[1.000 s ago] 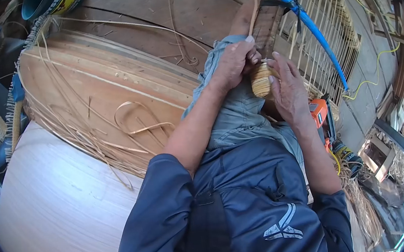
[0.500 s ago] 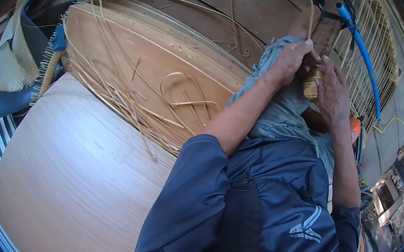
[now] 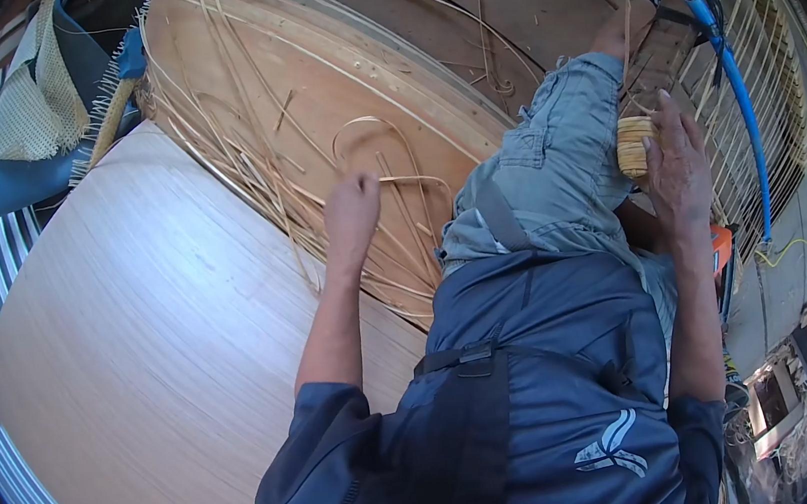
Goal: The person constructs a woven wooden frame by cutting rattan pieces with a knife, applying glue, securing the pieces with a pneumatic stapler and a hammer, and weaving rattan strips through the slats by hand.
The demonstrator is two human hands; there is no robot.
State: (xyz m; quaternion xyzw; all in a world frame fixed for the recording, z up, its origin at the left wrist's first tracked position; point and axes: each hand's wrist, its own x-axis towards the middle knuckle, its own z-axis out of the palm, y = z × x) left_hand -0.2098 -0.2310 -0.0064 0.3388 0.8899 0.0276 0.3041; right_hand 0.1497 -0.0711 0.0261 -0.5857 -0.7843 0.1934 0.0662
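On the right, my right hand [image 3: 679,168] is closed round the side of a roll wrapped in pale yellow strips [image 3: 636,147], beside my knee. A thin loose strip [image 3: 626,28] rises from near the top of the roll. My left hand [image 3: 353,208] is a slightly blurred fist over the curved wooden board [image 3: 301,73], at the loose strips [image 3: 253,175]. One strip [image 3: 415,179] runs right from beside its knuckles. Whether the fist grips a strip is hidden.
A pale smooth panel [image 3: 152,333] lies at the left. On the right are a blue tube [image 3: 744,109], a frame strung with strips [image 3: 776,85], a wooden beam [image 3: 686,6] and an orange tool [image 3: 721,248]. Woven mesh [image 3: 34,116] lies at the upper left.
My left hand has left the roll and moved left to the loose strips on the board. My right hand has stayed at the roll. The view has shifted left.
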